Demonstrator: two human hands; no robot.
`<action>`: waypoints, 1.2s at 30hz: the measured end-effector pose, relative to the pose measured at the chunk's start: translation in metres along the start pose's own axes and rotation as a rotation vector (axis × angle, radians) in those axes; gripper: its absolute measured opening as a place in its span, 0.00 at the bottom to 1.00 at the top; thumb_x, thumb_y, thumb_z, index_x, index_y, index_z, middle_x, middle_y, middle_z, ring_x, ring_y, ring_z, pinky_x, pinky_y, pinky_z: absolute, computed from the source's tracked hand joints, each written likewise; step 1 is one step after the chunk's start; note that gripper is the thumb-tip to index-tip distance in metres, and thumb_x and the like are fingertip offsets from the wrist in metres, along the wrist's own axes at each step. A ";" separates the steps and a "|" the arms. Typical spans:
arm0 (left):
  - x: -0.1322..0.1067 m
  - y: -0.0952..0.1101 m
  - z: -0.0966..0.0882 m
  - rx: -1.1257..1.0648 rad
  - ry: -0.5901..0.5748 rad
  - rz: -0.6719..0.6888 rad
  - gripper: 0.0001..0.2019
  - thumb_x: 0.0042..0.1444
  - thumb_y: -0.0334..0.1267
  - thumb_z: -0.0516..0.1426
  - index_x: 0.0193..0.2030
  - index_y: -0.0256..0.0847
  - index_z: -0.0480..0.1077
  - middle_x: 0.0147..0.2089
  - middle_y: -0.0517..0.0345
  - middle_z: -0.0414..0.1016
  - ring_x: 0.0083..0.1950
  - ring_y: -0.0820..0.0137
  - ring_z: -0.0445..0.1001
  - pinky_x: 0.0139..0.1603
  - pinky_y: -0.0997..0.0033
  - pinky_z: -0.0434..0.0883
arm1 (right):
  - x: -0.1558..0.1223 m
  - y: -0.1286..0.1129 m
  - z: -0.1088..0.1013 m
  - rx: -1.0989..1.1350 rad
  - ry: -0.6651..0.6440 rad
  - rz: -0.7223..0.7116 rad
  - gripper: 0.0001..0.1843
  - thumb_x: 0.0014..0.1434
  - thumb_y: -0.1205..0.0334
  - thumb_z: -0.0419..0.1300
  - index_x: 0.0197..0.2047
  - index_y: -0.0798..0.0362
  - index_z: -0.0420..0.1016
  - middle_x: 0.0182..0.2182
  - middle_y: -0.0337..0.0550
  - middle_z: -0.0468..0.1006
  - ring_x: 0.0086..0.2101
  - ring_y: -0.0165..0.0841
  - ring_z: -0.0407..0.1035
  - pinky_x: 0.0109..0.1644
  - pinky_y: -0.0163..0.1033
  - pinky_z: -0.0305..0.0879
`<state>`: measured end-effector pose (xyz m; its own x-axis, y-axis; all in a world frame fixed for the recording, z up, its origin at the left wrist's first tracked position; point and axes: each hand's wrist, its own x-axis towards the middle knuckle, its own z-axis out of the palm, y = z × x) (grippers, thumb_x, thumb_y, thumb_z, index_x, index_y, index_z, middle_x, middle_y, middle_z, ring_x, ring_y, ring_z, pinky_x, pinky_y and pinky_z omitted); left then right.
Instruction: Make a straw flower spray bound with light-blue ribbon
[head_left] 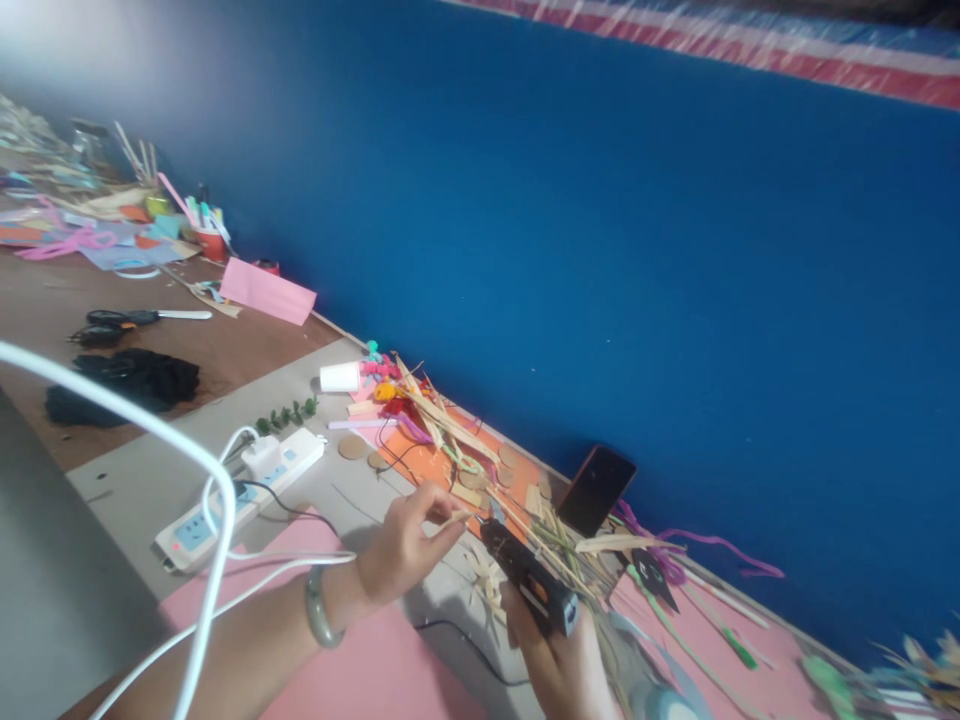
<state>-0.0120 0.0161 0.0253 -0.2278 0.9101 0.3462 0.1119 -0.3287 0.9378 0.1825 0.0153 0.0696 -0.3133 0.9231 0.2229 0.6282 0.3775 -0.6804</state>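
Observation:
My right hand [559, 660] is wrapped round a black hot glue gun [529, 575], whose nozzle points up and to the left. My left hand [409, 535], with a pale green bangle [322, 608] at the wrist, pinches a small pale tan piece [456, 518] between thumb and fingers. That piece is at the glue gun's nozzle tip; whether they touch I cannot tell. Pale dried strips [487, 580] lie just under the gun. A pink sheet [375, 660] is spread below my left forearm.
White cables [225, 520] cross in front on the left, by a white power strip [281, 465]. A dark phone [598, 490] leans on the blue wall [600, 250]. Craft scraps, an orange sheet [424, 462] and a white cup [340, 377] line the wall. Black cloth [124, 385] lies further left.

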 end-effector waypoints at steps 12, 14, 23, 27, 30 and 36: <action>-0.001 -0.004 -0.001 0.049 -0.017 0.021 0.03 0.59 0.35 0.58 0.38 0.44 0.67 0.39 0.58 0.80 0.41 0.69 0.79 0.45 0.69 0.76 | -0.001 0.000 0.002 -0.004 -0.005 -0.020 0.21 0.63 0.44 0.54 0.26 0.50 0.69 0.16 0.38 0.70 0.17 0.33 0.64 0.24 0.35 0.60; -0.001 -0.004 -0.001 0.051 -0.015 0.024 0.03 0.59 0.35 0.58 0.38 0.44 0.67 0.39 0.58 0.80 0.41 0.70 0.79 0.45 0.70 0.76 | -0.001 0.000 0.002 0.004 -0.007 -0.017 0.21 0.63 0.44 0.53 0.27 0.50 0.70 0.16 0.37 0.69 0.17 0.32 0.63 0.23 0.35 0.59; -0.001 -0.004 0.000 0.039 -0.009 0.035 0.03 0.60 0.36 0.58 0.38 0.43 0.67 0.39 0.58 0.80 0.40 0.70 0.79 0.45 0.71 0.75 | -0.002 0.001 0.003 -0.004 -0.011 -0.024 0.20 0.63 0.45 0.53 0.32 0.52 0.72 0.17 0.38 0.70 0.17 0.32 0.62 0.24 0.35 0.60; -0.001 -0.004 0.000 0.021 -0.013 0.023 0.03 0.59 0.36 0.59 0.37 0.43 0.67 0.40 0.57 0.80 0.41 0.70 0.79 0.45 0.71 0.75 | -0.003 0.001 0.003 0.015 -0.009 0.003 0.20 0.63 0.44 0.54 0.32 0.52 0.72 0.17 0.38 0.70 0.18 0.32 0.63 0.24 0.35 0.60; -0.001 -0.002 0.000 0.010 -0.016 0.012 0.03 0.59 0.36 0.59 0.37 0.43 0.66 0.40 0.57 0.80 0.41 0.70 0.79 0.44 0.71 0.75 | -0.003 0.001 0.003 0.040 -0.006 0.017 0.21 0.62 0.43 0.54 0.30 0.52 0.71 0.16 0.36 0.68 0.17 0.32 0.63 0.23 0.35 0.60; -0.002 -0.003 0.001 0.009 -0.010 0.005 0.03 0.59 0.36 0.59 0.37 0.43 0.67 0.38 0.58 0.80 0.39 0.70 0.79 0.43 0.73 0.75 | -0.004 0.001 0.005 0.043 -0.003 0.015 0.21 0.62 0.43 0.54 0.29 0.52 0.71 0.16 0.36 0.68 0.17 0.31 0.61 0.22 0.35 0.58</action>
<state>-0.0108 0.0159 0.0215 -0.2171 0.9111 0.3504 0.1216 -0.3309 0.9358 0.1810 0.0119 0.0649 -0.3058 0.9286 0.2104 0.6021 0.3598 -0.7128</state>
